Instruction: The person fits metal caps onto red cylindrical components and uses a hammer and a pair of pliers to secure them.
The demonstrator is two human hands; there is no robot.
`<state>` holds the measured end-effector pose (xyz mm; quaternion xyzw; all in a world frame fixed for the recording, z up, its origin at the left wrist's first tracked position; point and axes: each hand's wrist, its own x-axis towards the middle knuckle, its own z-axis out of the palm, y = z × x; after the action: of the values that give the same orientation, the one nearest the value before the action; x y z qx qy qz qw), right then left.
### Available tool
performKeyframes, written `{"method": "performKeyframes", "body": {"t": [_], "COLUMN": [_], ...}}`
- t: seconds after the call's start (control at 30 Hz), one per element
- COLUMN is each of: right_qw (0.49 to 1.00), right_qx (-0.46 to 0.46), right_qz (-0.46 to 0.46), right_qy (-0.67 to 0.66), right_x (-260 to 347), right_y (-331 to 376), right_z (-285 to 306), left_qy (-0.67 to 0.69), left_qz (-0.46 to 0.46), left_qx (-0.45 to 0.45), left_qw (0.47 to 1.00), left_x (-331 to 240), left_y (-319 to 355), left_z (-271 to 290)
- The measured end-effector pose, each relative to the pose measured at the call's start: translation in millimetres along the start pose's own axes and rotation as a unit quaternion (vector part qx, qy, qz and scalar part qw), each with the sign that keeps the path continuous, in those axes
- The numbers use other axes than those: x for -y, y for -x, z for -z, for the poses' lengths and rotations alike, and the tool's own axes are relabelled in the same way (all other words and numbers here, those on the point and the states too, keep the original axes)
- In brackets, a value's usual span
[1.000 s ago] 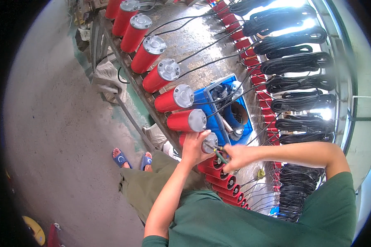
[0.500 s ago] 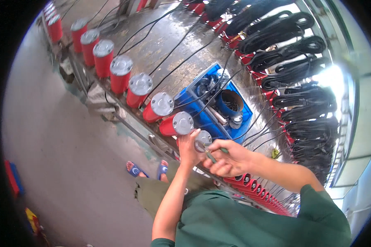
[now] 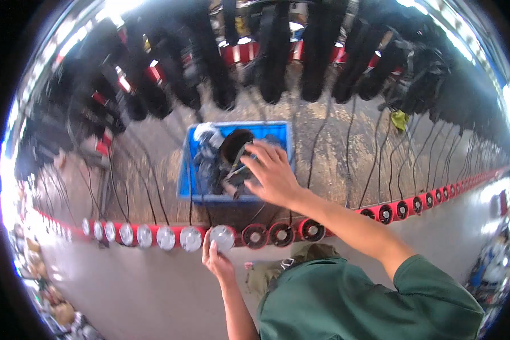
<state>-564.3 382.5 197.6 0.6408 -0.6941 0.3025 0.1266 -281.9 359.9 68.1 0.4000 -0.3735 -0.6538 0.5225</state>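
Observation:
My left hand (image 3: 216,262) holds the near end of a red cylinder by its round grey end cap (image 3: 223,238), with the thumb on the cap's face and fingers along its left edge. Over the blue crate (image 3: 289,136) reaches my right hand (image 3: 273,174), fingers apart. At its fingertips lies a slim tool with green handles (image 3: 241,169), apparently pliers and partly blurred. Next to it in the crate stand a dark round container (image 3: 236,141) and black bagged parts (image 3: 208,170).
Red cylinders run in a row along the table's near edge, capped on the left and open-ended (image 3: 281,234) on the right. Black cables cross the worn tabletop (image 3: 334,164) to hanging cable coils (image 3: 272,62) at the back. A yellow-green cloth (image 3: 399,119) lies at the far right.
My view has swung round to face the table. My right hand has moved from the grey cap to the crate, and its grip on the green-handled tool has loosened. My left hand stays at the cap.

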Motion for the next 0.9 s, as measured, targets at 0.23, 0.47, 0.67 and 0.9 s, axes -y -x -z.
{"method": "performKeyframes", "body": {"t": [0.23, 0.47, 0.67, 0.9], "right_qw": [0.925, 0.834, 0.738, 0.767], "right_qx": [-0.223, 0.02, 0.159, 0.198], "right_qz": [-0.296, -0.516, -0.329, -0.197], "right_qy": [0.083, -0.195, -0.567, -0.578], "right_x": [-209, -331, -341, -234], "right_y": [166, 158, 96, 52], "right_z": [115, 129, 61, 65], "left_qy": [-0.303, -0.174, -0.148, -0.071], "left_qz": [-0.268, 0.089, 0.3, 0.35], "left_qx": [0.003, 0.259, 0.375, 0.362], "left_qw": [0.915, 0.946, 0.865, 0.861], "left_x": [-21, 72, 83, 94], "left_y": [27, -64, -56, -20], "left_z": [-155, -287, -334, -314]}}
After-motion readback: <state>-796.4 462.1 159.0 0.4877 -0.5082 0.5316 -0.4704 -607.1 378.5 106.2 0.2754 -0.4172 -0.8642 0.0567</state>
